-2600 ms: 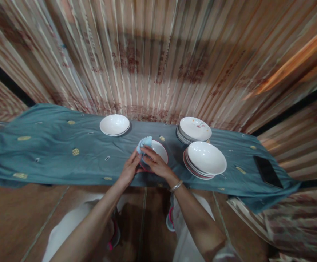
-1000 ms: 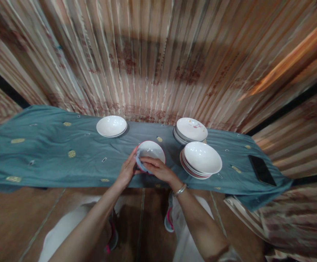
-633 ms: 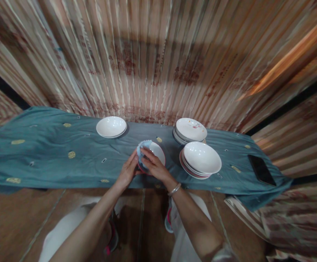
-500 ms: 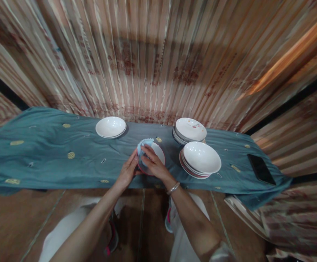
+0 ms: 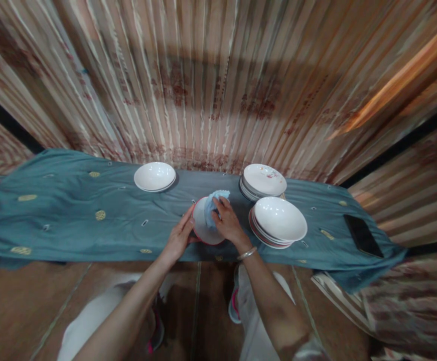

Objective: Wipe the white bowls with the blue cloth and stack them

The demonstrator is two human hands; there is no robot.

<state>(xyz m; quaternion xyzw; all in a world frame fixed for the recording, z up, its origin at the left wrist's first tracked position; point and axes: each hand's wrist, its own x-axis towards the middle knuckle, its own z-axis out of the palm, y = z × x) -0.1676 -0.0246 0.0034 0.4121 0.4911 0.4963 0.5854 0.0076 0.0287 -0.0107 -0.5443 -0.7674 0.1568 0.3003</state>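
A white bowl with a red rim (image 5: 200, 223) is held near the front edge of the table. My left hand (image 5: 180, 235) grips its left side, thumb at the rim and fingers underneath. Bunched in my right hand (image 5: 229, 223) is a light blue cloth (image 5: 213, 204), pressed against the bowl's inner surface. The cloth and right fingers hide part of the bowl's right side. Just to the right stands a stack of white bowls (image 5: 280, 220), some with reddish rims.
Behind that stack is a pile of plates (image 5: 264, 179), the top one flower-printed. White shallow bowls (image 5: 154, 176) sit at the back left. A black phone (image 5: 363, 235) lies at the right end of the teal tablecloth (image 5: 71, 215). A pleated curtain (image 5: 203, 100) hangs behind.
My right hand has moved the cloth rightward across the bowl, uncovering its left part. The left hand keeps its grip on the rim. The stacks stay where they were.
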